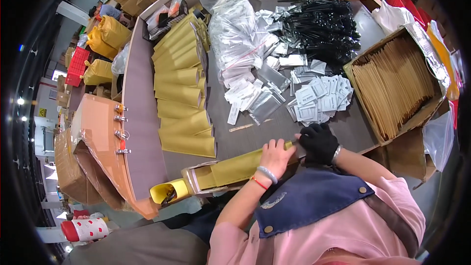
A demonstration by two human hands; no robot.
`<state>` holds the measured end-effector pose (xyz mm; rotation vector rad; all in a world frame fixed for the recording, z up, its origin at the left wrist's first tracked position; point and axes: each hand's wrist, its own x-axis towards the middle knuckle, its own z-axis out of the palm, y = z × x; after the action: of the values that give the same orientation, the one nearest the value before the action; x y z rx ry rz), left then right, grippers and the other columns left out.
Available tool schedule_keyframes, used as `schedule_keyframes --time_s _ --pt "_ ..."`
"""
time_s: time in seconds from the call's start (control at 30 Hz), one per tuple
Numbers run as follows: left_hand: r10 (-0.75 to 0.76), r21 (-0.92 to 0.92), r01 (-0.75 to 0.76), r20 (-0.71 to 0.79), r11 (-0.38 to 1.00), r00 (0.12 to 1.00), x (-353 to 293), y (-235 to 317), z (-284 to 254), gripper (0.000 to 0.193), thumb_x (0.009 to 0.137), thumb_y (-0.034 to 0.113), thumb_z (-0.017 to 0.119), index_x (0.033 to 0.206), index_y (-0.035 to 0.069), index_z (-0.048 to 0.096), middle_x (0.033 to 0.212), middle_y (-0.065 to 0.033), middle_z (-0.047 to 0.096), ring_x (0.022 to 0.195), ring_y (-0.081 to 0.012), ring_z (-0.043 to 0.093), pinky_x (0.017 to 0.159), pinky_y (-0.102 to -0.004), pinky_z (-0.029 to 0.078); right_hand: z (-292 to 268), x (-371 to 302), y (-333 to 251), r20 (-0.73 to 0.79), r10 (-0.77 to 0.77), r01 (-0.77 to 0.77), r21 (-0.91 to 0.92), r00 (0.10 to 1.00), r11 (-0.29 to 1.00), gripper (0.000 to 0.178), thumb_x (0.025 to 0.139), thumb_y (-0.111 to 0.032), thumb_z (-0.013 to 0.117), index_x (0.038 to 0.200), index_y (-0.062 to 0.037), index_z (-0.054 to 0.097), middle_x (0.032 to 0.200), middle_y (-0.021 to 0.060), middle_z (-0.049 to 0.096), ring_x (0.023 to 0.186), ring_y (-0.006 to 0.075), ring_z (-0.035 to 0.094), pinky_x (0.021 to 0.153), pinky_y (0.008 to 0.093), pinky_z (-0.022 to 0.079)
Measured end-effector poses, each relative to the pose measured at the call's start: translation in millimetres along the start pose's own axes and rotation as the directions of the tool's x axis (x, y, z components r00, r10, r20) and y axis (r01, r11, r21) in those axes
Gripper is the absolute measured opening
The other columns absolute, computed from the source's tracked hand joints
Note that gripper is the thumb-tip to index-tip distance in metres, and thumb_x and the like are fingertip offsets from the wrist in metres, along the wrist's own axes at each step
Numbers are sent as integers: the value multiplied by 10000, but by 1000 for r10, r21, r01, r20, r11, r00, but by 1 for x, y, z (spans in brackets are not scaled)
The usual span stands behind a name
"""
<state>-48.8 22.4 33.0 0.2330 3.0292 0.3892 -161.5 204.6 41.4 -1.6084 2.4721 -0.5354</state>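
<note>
A long yellow paper envelope [238, 167] lies along the table's near edge, on a narrow strip of cardboard [191, 179]. My bare left hand [275, 157], with a grey bangle and a red string at the wrist, presses its curled fingers onto the envelope's right part. In a black glove, my right hand [319, 143] closes its fingertips at the envelope's right end. What lies under the fingers is partly hidden. Beyond my left hand, several similar yellow envelopes [184, 88] overlap in a column. White printed cards [321, 98] are heaped past my right hand.
Black plastic-wrapped pieces [321, 27] and small clear bags [267, 103] pile up at the far side. A carton [392, 88] packed with brown envelopes stands at the right. A yellow holder [169, 192] with something dark inside sits at the near left, beside an open cardboard box [98, 152].
</note>
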Motion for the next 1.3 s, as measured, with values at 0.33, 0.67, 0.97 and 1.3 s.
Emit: schedule_keyframes --time_s 0.33,0.67,0.97,1.3 --pt "63 90 -51 -137 995 989 -4 -71 -96 50 767 143 556 795 119 590 857 -125 538 863 -312 544 742 -440 445 -53 -5 9 -167 113 -107 45 979 993 634 524 -292 831 1066 -85 574 998 111 568 939 323 538 847 422 398" --pt "-634 -329 545 -320 771 704 -44 -23 11 818 604 363 841 1276 44 500 1346 -201 408 1269 -451 320 1048 -614 214 -44 -8 0 -17 180 -180 -6 984 984 616 514 -266 813 1049 -76 575 1009 95 564 962 302 534 873 422 380" --pt "-718 -510 538 -266 671 643 -54 -31 35 927 597 414 848 1329 17 441 1410 -205 360 1338 -454 241 1088 -589 156 -40 0 1 106 107 -106 -16 989 994 617 568 -315 806 1087 -78 572 1046 98 560 994 306 525 900 441 368" --pt "-630 -553 424 -255 717 734 -33 -56 19 707 687 311 806 1251 -1 515 1321 -210 466 1255 -396 394 1061 -508 285 7 31 -28 -32 -89 94 197 995 976 589 672 -382 753 1138 -69 576 1084 123 553 1025 316 519 903 443 388"
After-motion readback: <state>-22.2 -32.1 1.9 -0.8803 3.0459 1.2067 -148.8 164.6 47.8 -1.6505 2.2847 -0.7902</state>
